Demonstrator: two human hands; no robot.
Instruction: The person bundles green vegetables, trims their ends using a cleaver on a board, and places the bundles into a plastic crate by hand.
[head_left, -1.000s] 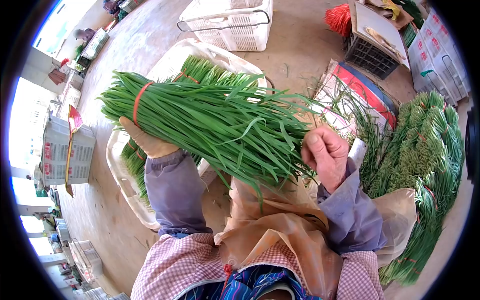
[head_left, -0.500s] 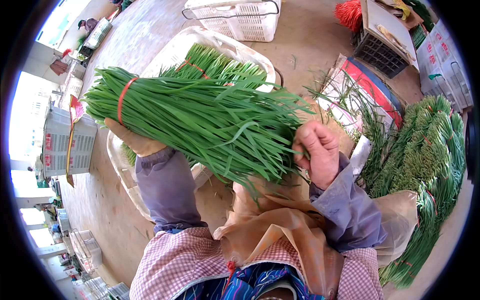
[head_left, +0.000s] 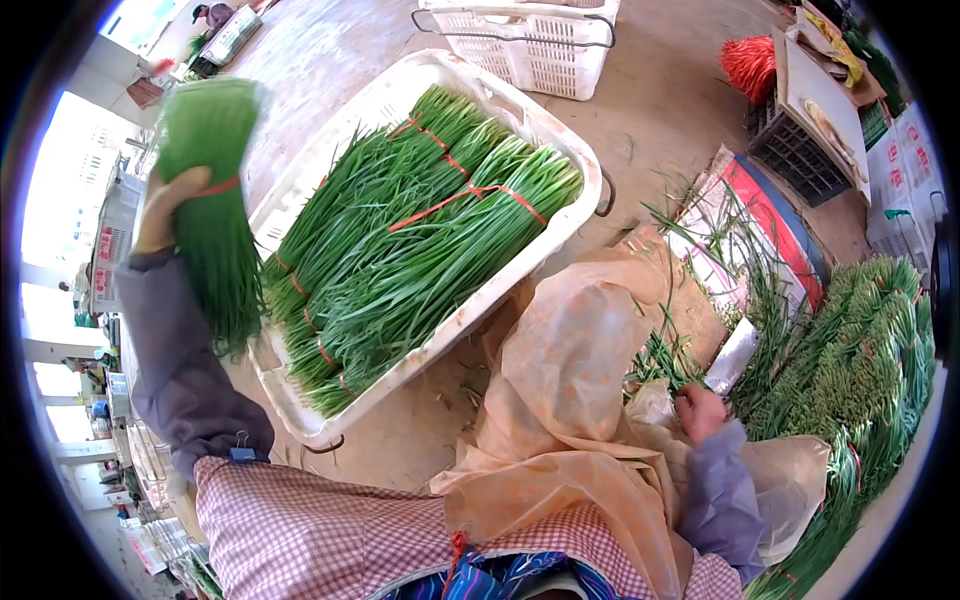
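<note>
My left hand [head_left: 172, 208] is wrapped round a bunch of garlic chives [head_left: 212, 140], held up at the left of the white crate. A red band circles the bunch, and its upper end is blurred. Below the hand its leaves hang down beside the crate's edge. Inside the white crate [head_left: 450, 345] lie several banded bunches of chives [head_left: 400, 230]. My right hand [head_left: 702, 412] is low at the right, fingers curled, by the plastic apron [head_left: 580, 330] and some loose chive leaves [head_left: 660, 365]. What it holds, if anything, is hidden. A pale flat strip [head_left: 733, 357] lies just above it.
Banded chives [head_left: 840, 350] are heaped at the right. Loose leaves lie on a red, white and blue sack [head_left: 765, 230]. A black crate [head_left: 800, 150] with red ties [head_left: 748, 65] stands behind. Another white crate [head_left: 530, 50] is at the top.
My left hand has carried the chive bunch left and turned it upright. My right hand has left the leaf tips and dropped down to the right. The crate now shows fully.
</note>
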